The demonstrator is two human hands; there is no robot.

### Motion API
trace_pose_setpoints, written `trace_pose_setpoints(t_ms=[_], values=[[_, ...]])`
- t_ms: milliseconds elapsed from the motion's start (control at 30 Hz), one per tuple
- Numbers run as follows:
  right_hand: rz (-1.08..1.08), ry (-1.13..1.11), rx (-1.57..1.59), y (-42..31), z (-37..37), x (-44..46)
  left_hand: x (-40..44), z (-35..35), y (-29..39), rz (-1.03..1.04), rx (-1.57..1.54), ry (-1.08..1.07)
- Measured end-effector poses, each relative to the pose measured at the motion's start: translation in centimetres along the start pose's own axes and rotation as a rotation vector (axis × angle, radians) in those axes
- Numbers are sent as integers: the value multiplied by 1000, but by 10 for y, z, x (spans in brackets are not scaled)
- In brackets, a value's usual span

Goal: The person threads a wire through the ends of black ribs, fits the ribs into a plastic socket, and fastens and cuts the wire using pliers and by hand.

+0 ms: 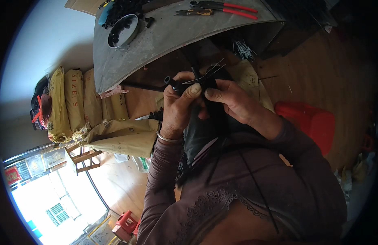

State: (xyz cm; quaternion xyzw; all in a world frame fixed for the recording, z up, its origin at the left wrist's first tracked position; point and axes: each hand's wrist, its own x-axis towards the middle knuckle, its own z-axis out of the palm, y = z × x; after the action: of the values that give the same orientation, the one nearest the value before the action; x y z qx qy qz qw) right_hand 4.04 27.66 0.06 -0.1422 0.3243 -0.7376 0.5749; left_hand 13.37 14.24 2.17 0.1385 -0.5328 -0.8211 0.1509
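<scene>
Above my lap, my left hand (180, 104), with a bracelet at the wrist, is closed around a black tube-like part (170, 81). Its round hollow end sticks out past the index finger. Several thin metal rods (216, 67) cross at the left fingertips, running up to the right over a dark piece. Close beside it, my right hand (237, 101) is curled with its thumb pressed on the dark piece (202, 80) between the hands. Dark trousers lie right behind, so the outline of this piece is hard to make out.
The grey table (164, 32) ahead carries a metal bowl (123, 31), small black parts (120, 9), red-handled pliers (240, 10) and snips (194, 12). Thin metal pieces (244, 50) lie beneath it. A red plastic container (306, 122) stands right; sacks (74, 98) and a wooden stool (85, 160) stand left.
</scene>
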Motion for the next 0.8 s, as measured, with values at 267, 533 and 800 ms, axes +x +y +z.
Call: trace_pose_setpoints(t_ms=[267,533,800], values=[[-152,141,-668,-6,-1,2,-1,-7,-3,-11,-101,-15],[41,151,-571,-12,-7,-4,0,-2,-7,16,-30,-31],[30,159,-594,-16,-2,-2,3,3,-4,27,66,40]])
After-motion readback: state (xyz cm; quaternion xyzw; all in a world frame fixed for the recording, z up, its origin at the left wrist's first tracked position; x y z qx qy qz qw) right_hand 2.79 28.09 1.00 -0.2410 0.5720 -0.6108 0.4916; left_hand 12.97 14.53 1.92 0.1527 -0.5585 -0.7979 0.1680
